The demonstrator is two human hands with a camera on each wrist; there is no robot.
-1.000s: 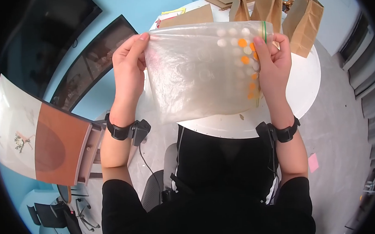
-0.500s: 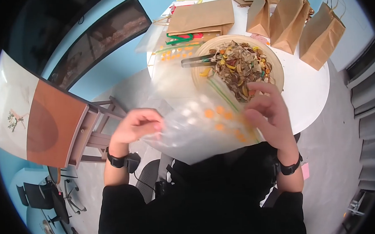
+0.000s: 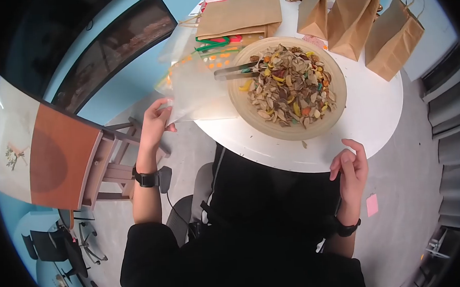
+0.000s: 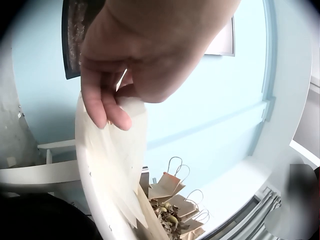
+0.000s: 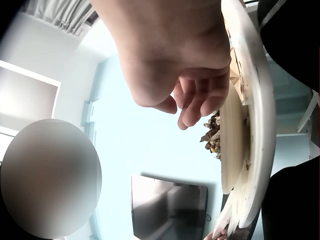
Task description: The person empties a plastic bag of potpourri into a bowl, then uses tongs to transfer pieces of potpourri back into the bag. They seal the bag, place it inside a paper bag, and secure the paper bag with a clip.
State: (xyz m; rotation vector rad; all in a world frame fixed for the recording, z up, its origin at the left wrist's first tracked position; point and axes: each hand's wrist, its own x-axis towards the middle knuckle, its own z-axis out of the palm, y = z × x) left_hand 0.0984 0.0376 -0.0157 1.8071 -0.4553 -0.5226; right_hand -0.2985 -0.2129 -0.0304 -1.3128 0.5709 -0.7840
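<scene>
Left hand (image 3: 156,120) at the tabletop's (image 3: 379,104) left edge, grip pinching the near corner of a clear plastic bag (image 3: 198,90); from the left wrist, fingers (image 4: 107,107) curled over the bag's (image 4: 112,160) edge, thumb hidden behind. Bag lying flat on the tabletop, reaching from the hand toward the bowl (image 3: 337,114), its far side just beside or slightly under the bowl's rim; cannot tell which. Orange dots printed on the bag's far end, over a second such bag.

Right hand (image 3: 350,169) well apart from the bag, off the near right edge of the tabletop, holding nothing, grip loose, fingers (image 5: 200,102) gently curled and spread a little. From the right wrist, hand (image 5: 175,55) hanging just beside the tabletop's (image 5: 260,115) rim, not touching it.

Bowl wide and shallow, heaped with a dry mix (image 3: 289,86) of brown, yellow and orange pieces. Metal tongs (image 3: 235,71) resting across the bowl's left rim, tips in the mix, handle out over the bag.

Behind the bowl, a brown paper bag (image 3: 239,15) lying flat, with green and red zip strips (image 3: 217,41) at its near edge. Further right, three paper bags with handles (image 3: 391,36) standing upright along the far rim.
</scene>
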